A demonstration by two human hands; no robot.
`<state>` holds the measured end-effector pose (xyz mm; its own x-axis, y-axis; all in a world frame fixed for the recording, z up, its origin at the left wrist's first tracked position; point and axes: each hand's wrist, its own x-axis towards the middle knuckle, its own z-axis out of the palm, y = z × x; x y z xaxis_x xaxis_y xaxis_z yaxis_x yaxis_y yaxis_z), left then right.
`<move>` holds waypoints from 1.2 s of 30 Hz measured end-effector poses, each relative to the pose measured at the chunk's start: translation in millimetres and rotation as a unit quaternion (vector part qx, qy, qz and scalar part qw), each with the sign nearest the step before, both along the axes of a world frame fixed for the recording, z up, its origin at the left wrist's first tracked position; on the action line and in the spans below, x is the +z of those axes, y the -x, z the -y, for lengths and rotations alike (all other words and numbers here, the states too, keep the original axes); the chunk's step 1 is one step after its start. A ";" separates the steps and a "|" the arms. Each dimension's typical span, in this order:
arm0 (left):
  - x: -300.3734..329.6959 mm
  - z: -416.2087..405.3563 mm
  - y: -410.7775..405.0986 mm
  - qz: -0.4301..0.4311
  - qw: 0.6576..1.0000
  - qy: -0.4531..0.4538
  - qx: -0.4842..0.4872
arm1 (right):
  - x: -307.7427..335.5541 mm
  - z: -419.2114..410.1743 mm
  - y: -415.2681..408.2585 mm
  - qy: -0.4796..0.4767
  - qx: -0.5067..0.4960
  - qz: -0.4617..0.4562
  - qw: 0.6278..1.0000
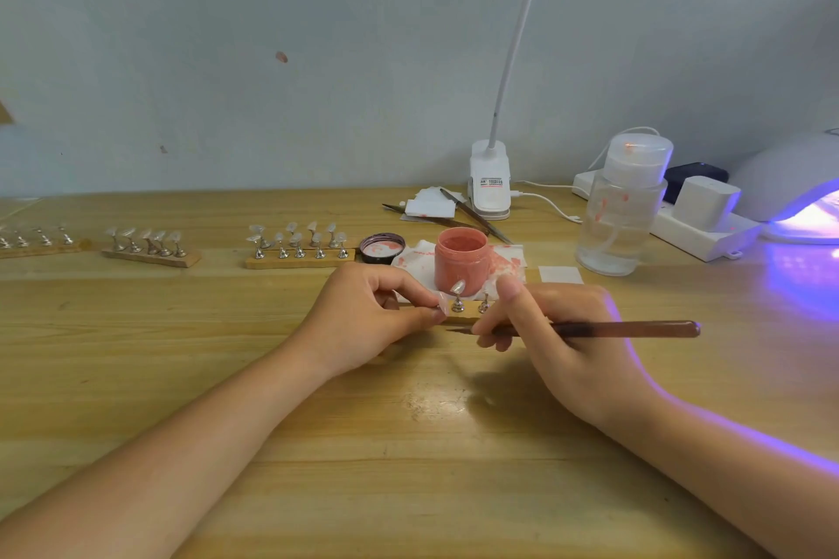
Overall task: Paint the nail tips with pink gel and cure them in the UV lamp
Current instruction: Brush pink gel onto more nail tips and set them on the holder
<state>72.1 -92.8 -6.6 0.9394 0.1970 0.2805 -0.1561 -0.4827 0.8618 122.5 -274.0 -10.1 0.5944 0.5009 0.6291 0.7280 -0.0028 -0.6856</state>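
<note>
near the worktop's middle, nail tip (457,286): on a metal stand on a small wooden strip (467,313), just before the open pink gel jar (461,261)
left hand (363,322): fingers curled, pinching the strip's left end
right hand (558,331): grips a brown brush (635,328), thumb raised
uv lamp (799,200): far right edge, glowing violet
worktop (408,445): pale wood planks, violet sheen at right
far edge: more strips of tips (299,247), clip lamp (490,186)
wall (272,36): grey, scuffed
</note>
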 end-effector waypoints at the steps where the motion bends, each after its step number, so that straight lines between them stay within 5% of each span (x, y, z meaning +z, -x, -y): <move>1: 0.1 -0.1 -0.1 -0.001 1.000 0.001 0.003 | 0.5 0.1 0.4 -0.007 0.000 0.007 1.000; 36: 2.0 1.6 0.1 0.004 1.000 -0.006 0.006 | 4.7 -1.6 1.7 0.002 -0.004 -0.009 1.000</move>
